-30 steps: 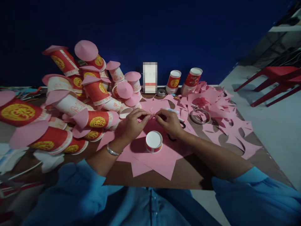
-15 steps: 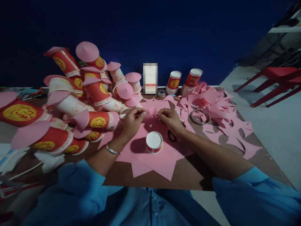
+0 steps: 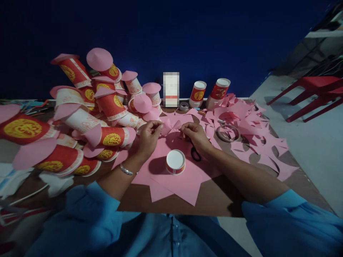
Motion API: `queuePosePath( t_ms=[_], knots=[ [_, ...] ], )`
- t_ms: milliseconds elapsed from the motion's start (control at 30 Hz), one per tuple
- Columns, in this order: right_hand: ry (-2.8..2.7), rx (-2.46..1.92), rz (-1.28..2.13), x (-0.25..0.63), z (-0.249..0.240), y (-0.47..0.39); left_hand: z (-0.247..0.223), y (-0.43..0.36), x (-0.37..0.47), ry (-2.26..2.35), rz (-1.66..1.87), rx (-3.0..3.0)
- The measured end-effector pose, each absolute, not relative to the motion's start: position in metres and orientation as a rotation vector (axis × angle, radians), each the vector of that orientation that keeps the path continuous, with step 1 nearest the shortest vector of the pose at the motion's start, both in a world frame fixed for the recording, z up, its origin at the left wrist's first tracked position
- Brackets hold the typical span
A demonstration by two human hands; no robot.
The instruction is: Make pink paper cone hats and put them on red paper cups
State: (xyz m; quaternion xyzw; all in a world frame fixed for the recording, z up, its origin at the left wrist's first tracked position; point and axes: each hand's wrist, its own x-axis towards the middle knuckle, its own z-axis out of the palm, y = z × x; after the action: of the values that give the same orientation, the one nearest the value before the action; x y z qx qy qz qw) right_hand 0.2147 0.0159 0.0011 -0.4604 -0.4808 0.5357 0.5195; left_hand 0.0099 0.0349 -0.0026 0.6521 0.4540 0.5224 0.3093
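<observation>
A pink paper piece with a curved, partly folded shape point(image 3: 170, 127) stands between my two hands, above the pink sheets point(image 3: 184, 189). My left hand point(image 3: 152, 137) has thumb and fingertips pinched together at the paper's left edge. Thumb and index finger of my right hand point(image 3: 195, 135) are closed on the other side; what they hold, if anything, is too small to make out. Below the hands, a white-topped paper cup with a red band point(image 3: 175, 161) sits on the sheets. Black-handled scissors point(image 3: 195, 154) lie under my right wrist, partly hidden.
Cups with pink cone tops point(image 3: 112, 107) are heaped at the left. Pink paper scraps point(image 3: 249, 121) and a large tape roll point(image 3: 228, 132) lie at the right. Two red cup stacks point(image 3: 198, 93) and a pixelated upright panel point(image 3: 171, 89) stand behind. A red stool point(image 3: 308, 92) is beyond the table.
My left hand has shifted slightly left and down. The pink paper between my hands shows wider and more spread out. The cup and scissors have not moved.
</observation>
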Motion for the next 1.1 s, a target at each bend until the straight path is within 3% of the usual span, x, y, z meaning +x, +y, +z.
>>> queuePosePath(
  t_ms=[200,400,567,767,1100],
  knots=[
    [-0.974,-1.063,1.406,0.218,0.000,0.019,0.010,0.028,0.009,1.114,1.593,2.046],
    [-0.944,-1.006,1.408,0.218,0.001,0.020,0.023,0.012,0.010,0.723,1.354,2.546],
    [-1.021,-0.939,1.402,0.219,0.001,0.019,0.013,0.022,0.013,0.974,1.512,2.160],
    [-1.005,-0.845,1.420,0.219,-0.001,0.020,0.003,0.031,0.015,0.902,1.218,1.447],
    [-0.975,-0.872,1.467,0.218,-0.004,0.019,0.000,0.029,0.020,0.862,1.140,1.232]
  ],
)
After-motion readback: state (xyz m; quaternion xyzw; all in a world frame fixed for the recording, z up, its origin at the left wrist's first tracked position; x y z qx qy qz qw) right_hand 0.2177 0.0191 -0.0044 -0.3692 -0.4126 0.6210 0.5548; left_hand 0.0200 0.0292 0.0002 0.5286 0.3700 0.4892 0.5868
